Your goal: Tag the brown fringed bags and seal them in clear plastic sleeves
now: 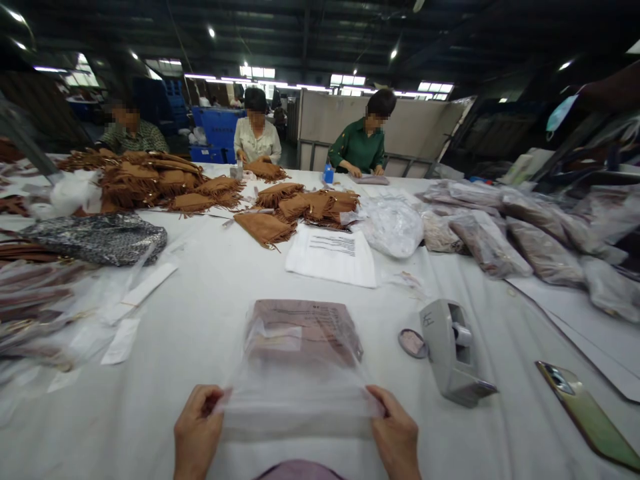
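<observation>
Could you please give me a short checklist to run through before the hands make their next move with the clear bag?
1. Left hand gripping the left side of the clear bag near its close end: ok.
2. Right hand gripping the opposite side: ok.
3. Mauve item inside the bag, towards its far end: ok.
4. Bag sealed at the close end: cannot tell, the film is blurred there.
5. Tape dispenser apart from the bag, to its right: ok.
6. Phone apart from the right hand: ok.

White table (pixel 197 313), plastic bag (pixel 303 340), dispenser (pixel 443 353), phone (pixel 587 413)
</observation>
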{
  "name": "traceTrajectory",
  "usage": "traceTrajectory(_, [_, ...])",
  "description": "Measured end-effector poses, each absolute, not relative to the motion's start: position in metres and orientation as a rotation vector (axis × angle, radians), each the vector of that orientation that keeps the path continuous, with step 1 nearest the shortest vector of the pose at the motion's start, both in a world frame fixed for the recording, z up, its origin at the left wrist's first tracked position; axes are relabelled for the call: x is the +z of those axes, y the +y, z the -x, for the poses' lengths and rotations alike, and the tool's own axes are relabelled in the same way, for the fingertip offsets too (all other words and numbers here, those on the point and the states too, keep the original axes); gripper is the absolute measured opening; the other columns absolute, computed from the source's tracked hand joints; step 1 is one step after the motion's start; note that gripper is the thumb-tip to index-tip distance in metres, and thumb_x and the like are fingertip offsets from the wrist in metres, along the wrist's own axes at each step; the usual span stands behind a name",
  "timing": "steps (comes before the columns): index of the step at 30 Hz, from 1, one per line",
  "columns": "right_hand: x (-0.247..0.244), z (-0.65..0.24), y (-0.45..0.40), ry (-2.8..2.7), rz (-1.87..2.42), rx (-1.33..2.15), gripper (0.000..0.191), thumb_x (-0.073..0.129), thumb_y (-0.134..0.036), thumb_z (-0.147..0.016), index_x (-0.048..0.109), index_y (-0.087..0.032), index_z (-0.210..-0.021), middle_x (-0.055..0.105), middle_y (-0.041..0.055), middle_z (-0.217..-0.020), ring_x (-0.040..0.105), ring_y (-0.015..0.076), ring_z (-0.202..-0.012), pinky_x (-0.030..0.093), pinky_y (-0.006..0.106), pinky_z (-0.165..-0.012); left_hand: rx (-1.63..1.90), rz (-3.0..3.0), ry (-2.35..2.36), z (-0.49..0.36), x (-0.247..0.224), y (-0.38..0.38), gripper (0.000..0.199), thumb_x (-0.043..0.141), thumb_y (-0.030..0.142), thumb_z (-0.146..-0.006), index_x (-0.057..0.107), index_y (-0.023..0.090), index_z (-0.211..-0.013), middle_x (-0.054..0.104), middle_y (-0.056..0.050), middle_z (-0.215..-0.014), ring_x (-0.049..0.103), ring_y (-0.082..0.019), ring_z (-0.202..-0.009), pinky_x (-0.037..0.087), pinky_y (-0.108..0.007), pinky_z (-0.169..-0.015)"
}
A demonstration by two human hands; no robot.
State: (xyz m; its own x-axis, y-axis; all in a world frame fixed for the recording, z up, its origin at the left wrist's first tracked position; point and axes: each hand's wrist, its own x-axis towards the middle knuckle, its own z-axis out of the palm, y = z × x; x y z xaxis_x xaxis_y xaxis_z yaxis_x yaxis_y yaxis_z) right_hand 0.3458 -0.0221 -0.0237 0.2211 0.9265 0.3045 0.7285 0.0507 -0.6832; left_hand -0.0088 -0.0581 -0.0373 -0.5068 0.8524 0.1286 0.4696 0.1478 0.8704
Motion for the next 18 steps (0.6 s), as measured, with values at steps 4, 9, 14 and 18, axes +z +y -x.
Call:
traceTrajectory(4, [-0.028, -0.359, -0.037, -1.529, 1.773, 0.336, 0.033, 0.048, -0.043, -0.079, 0.071, -0.020, -0.088, 0.074, 0.0055, -0.086, 0.069, 0.0202, -0.074, 0.056, 0.028, -0.068, 1.269, -1.191, 2.012, 0.014, -0.042, -0.071, 0.033, 0.062, 0.053, -0.073, 0.056, 0.021, -0.068, 0.055, 0.004, -0.065, 0.055, -0.014, -0.063, 0.046, -0.024, -0.061])
traceTrajectory(9, [-0.018, -0.349, -0.045, -1.540, 1.786, 0.264, 0.034, 0.051, -0.049, -0.079, 0.069, -0.020, -0.085, 0.072, 0.0051, -0.076, 0.062, 0.0172, -0.054, 0.053, 0.029, -0.058, 1.223, -1.007, 1.884, 0.021, -0.055, -0.090, 0.039, 0.069, 0.055, -0.062, 0.060, 0.020, -0.076, 0.064, 0.000, -0.072, 0.062, -0.019, -0.071, 0.050, -0.027, -0.064])
traceTrajectory(14, [-0.027, -0.348, -0.043, -1.431, 1.907, 0.381, 0.026, 0.050, -0.044, -0.072, 0.064, -0.023, -0.079, 0.069, 0.0005, -0.062, 0.063, 0.0198, -0.053, 0.051, 0.029, -0.052, 1.205, -0.997, 2.018, 0.026, -0.049, -0.097, 0.040, 0.066, 0.059, -0.064, 0.055, 0.020, -0.065, 0.051, 0.005, -0.055, 0.051, -0.013, -0.052, 0.044, -0.023, -0.053])
traceTrajectory(18, [-0.033, -0.352, -0.054, -1.328, 1.960, 0.368, 0.027, 0.047, -0.042, -0.074, 0.064, -0.023, -0.081, 0.070, 0.0019, -0.069, 0.065, 0.0208, -0.060, 0.052, 0.030, -0.057, 1.102, -1.153, 2.138, 0.019, -0.049, -0.112, 0.039, 0.061, 0.059, -0.069, 0.054, 0.021, -0.062, 0.053, 0.004, -0.058, 0.054, -0.014, -0.057, 0.045, -0.024, -0.058])
